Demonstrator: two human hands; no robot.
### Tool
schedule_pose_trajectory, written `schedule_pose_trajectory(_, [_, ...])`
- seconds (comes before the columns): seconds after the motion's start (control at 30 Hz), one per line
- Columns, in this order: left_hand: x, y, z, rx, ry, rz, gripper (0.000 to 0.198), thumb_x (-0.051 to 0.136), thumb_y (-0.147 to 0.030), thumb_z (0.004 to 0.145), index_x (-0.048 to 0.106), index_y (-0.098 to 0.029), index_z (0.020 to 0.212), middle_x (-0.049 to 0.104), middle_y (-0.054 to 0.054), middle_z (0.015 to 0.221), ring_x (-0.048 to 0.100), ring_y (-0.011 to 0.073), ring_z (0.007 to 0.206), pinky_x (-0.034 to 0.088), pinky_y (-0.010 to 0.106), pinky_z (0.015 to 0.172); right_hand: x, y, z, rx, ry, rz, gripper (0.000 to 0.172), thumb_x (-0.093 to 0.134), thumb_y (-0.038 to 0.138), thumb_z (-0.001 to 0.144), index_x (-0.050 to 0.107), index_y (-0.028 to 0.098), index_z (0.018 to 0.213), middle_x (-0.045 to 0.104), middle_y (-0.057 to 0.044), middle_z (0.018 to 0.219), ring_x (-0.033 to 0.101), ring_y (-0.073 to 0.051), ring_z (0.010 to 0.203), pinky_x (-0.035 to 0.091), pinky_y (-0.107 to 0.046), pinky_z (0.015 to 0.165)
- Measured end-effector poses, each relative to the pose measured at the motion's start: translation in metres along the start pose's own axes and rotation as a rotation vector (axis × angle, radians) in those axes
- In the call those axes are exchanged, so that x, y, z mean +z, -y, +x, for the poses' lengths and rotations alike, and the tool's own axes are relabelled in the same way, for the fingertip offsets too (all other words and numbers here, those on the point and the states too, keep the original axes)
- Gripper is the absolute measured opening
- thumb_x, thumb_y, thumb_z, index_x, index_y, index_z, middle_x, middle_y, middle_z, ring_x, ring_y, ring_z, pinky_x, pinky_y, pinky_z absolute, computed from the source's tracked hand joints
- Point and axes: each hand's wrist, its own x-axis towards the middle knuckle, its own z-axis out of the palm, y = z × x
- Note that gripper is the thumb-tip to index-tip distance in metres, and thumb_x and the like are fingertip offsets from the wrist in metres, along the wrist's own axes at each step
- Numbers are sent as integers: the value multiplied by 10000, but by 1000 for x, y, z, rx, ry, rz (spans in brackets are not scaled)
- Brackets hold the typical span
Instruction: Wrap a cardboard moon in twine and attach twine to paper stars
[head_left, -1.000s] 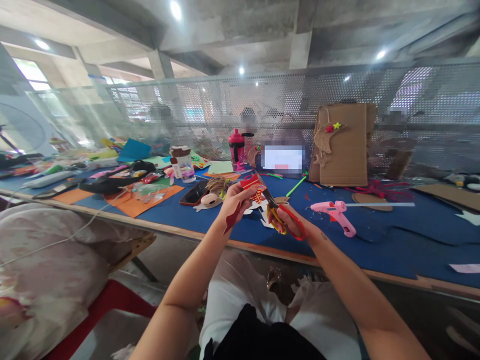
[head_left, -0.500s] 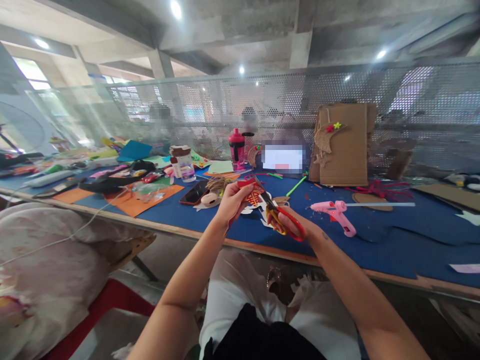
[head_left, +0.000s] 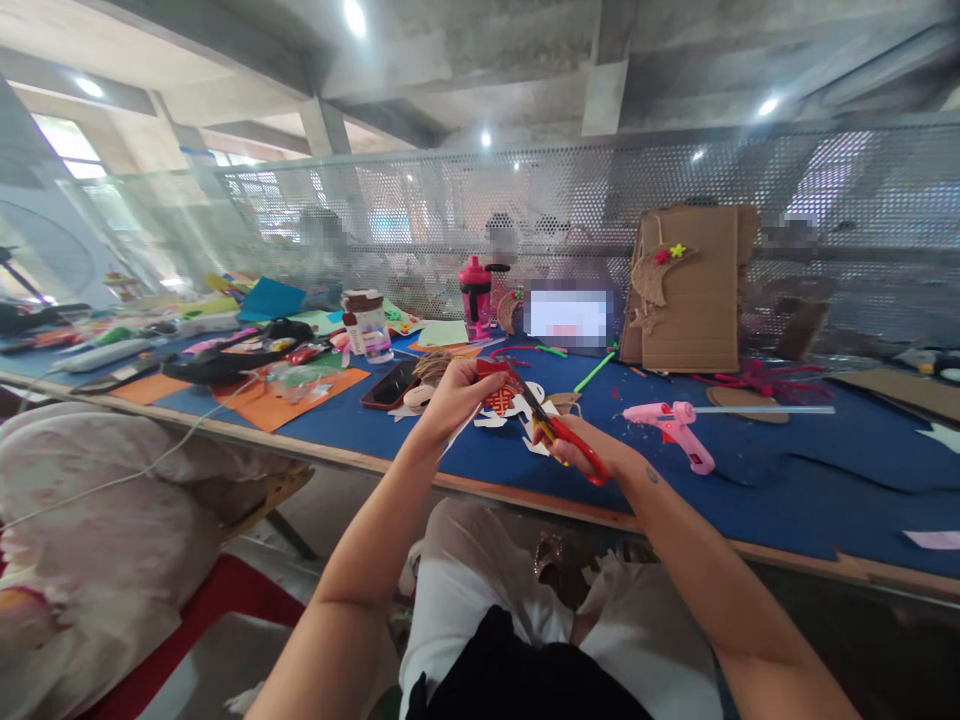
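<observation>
My left hand [head_left: 448, 397] pinches a small red paper piece with a printed pattern [head_left: 501, 393] and holds it up above the blue table top [head_left: 750, 480]. My right hand [head_left: 581, 455] grips red-and-yellow-handled scissors [head_left: 559, 430], whose blades reach up into the red paper. White paper scraps [head_left: 525, 405] lie on the table just under the paper. Both hands hover close together over the table's near edge.
A pink glue gun [head_left: 671, 425] lies right of my hands. A standing cardboard piece [head_left: 690, 290], a pink bottle [head_left: 475, 297], a jar [head_left: 367, 325], a phone [head_left: 388, 385] and orange sheets [head_left: 292, 395] sit behind and left. A perforated metal screen [head_left: 525, 210] backs the table.
The left hand has turned and lowered the red paper slightly; the scissors have moved further up into it.
</observation>
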Motion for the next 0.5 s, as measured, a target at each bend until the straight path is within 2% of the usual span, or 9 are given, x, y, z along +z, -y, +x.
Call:
schedule_pose_trajectory(0.13, [0,-2,1,-13,9,14,317,793,-408,656,745,-109,750,700,69,664,580,103,502,464,189,469,2,0,1,-6,-22,-5,594,341,765,820,532,202,828,461,4,658,428,-130,578,395,-263,493])
schedule_pose_trajectory(0.3, [2,-2,0,-18,5,5,350,804,-415,647,752,-108,805,702,66,673,572,91,484,460,176,452,6,-11,1,80,-51,90,704,261,847,780,532,198,820,468,-2,649,451,-129,536,435,-297,499])
schedule_pose_trajectory(0.5, [7,-2,0,-34,-22,-38,369,819,-421,615,749,-109,798,708,71,679,591,106,487,477,186,443,8,-3,0,108,-84,122,734,263,887,741,510,197,774,461,-4,622,438,-119,495,449,-306,480])
